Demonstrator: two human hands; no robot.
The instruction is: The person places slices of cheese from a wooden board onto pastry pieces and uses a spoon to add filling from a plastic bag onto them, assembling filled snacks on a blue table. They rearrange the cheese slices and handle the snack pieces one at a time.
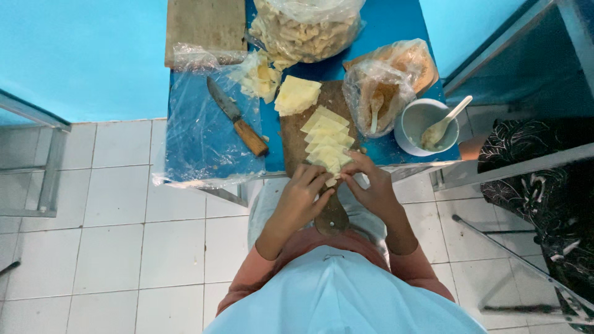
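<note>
Head view: both hands meet at the near end of the row of pale wrappers (327, 143) on the wooden board (322, 204) — left hand (301, 199) and right hand (370, 188) pinch one wrapper (331, 182) between curled fingertips; the row runs away from them.

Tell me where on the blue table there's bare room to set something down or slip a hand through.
The roomiest flat patch is the clear plastic sheet left of the knife. A narrow blue strip runs between the knife and the cutting board. The right side is crowded: crumb bag, bowl with spoon. Both hands fill the board's near end.
</note>
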